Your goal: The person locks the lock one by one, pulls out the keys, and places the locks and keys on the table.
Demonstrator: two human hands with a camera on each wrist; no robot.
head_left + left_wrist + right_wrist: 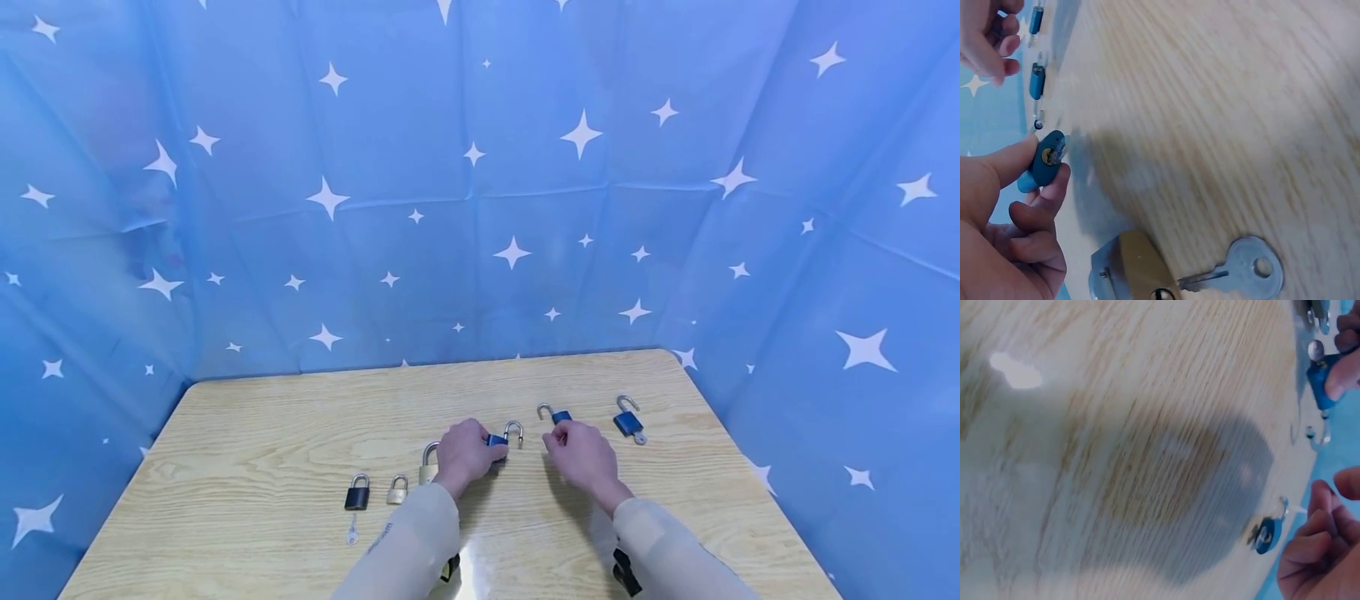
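Note:
My left hand (pixel 462 454) pinches a blue padlock (pixel 496 441) between thumb and fingers, just above the table. The shackle of this padlock is open and points right; a key sits in its keyhole in the left wrist view. My right hand (pixel 583 457) hovers with loosely curled fingers and nothing visible in them. Close by that hand lies a second blue padlock (pixel 561 417) with its shackle open, partly hidden in the head view. A third blue padlock (pixel 628 423), also open, lies farther right with a key in it. A brass padlock (pixel 1141 269) is partly covered by my left hand in the head view.
Beside the brass padlock lies a key (pixel 1250 269). A small brass padlock (pixel 397 492) and a black padlock (pixel 357 497) lie to the left, with a key (pixel 352 531) below the black one. A blue starred curtain (pixel 465 250) surrounds the wooden table (pixel 247 467).

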